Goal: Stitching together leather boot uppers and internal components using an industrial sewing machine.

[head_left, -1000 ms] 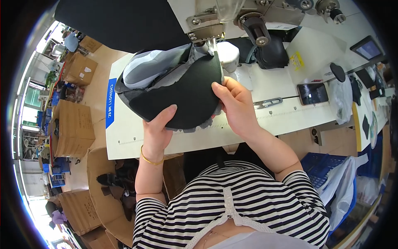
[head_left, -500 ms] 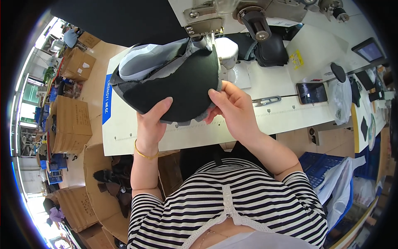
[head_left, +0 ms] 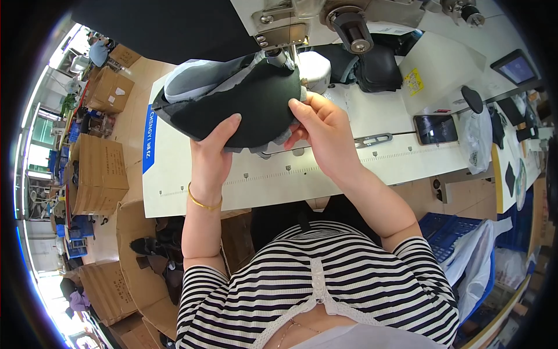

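A black shoe upper (head_left: 256,113) with grey lining and a ragged edge stretches under the head of a sewing machine (head_left: 285,36). Its far edge lies at the presser foot. My left hand (head_left: 213,152) grips the near left part, thumb on top and fingers hidden beneath. At the right edge, my right hand (head_left: 326,131) pinches the upper between thumb and curled fingers. A smooth light-grey padded part (head_left: 197,87) shows inside the upper at its far left.
Thread snips (head_left: 374,140) and a phone (head_left: 435,129) lie right of my right hand. Dark cut pieces (head_left: 378,72) are stacked behind. A cardboard box of dark shoe parts (head_left: 157,256) stands at lower left, a blue crate (head_left: 450,235) at lower right.
Both hands have moved slightly away from me with the shoe upper, toward the machine. Both keep their hold, and more of the table's near ruler shows.
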The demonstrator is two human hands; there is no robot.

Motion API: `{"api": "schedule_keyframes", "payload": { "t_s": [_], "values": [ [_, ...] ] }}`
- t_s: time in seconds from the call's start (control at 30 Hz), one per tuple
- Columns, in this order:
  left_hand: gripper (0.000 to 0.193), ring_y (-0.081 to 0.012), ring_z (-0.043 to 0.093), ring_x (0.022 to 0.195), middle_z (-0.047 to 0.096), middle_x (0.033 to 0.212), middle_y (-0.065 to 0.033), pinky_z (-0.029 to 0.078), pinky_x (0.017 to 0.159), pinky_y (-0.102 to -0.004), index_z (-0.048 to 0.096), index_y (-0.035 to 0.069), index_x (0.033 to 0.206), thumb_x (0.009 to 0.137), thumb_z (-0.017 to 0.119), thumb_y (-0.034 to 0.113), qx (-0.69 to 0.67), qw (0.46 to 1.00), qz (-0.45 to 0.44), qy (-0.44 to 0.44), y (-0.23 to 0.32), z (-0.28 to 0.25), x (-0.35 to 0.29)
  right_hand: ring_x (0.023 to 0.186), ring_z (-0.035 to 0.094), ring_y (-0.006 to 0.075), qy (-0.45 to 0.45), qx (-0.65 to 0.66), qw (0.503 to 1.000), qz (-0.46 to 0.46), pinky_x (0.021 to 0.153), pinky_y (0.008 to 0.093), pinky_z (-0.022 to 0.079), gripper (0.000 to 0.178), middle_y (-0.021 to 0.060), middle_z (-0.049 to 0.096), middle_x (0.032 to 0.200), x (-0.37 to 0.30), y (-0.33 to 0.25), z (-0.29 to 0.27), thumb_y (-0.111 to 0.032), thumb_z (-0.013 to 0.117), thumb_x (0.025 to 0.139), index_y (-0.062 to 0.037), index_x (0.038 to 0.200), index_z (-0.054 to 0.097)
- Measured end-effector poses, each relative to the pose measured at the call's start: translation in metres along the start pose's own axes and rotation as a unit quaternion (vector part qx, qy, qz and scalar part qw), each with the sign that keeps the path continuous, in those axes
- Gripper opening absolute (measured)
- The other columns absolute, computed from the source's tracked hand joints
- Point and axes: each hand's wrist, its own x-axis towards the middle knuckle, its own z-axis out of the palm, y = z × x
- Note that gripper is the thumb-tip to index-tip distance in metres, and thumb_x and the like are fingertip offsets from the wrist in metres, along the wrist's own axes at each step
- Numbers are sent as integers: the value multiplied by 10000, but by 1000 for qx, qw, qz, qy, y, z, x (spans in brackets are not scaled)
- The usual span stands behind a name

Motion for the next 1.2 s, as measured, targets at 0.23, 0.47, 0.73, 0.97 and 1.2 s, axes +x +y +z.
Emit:
{"api": "schedule_keyframes", "payload": {
  "t_s": [0.23,0.47,0.73,0.97,1.2],
  "values": [
    [273,-185,616,941,629,1045,-110,495,856,-292,593,-42,1076,803,605,-28,10,1000,14,0,-2,8,7,627,614,128,-5,0,1000,0,563,239,519,212,77,624,773,6,1,-3,-182,496,961,20,963,561],
    [238,-140,597,913,631,1009,-80,476,846,-269,602,-35,1060,823,609,-7,62,996,59,6,-8,12,13,631,622,127,-10,-7,1000,-8,566,231,512,207,81,625,755,8,0,-4,-186,494,964,10,949,558],
    [185,-114,581,861,629,973,-50,470,804,-256,608,-32,1026,856,615,41,115,987,99,57,-24,22,12,635,631,132,-5,9,1000,-16,549,224,509,193,76,619,754,12,2,-8,-172,507,958,10,922,561],
    [166,-103,575,860,623,979,-44,471,783,-253,603,-27,1018,881,604,67,96,986,113,72,-31,33,13,641,637,135,-8,21,1000,-22,547,222,509,188,90,633,782,15,3,-6,-166,508,957,12,928,561],
    [141,-77,548,803,604,922,-20,457,701,-232,586,-21,991,927,545,97,180,963,163,114,-40,52,6,636,634,143,5,23,1000,-17,552,235,505,187,83,627,768,16,5,-8,-167,507,957,4,909,566]
  ]
}}
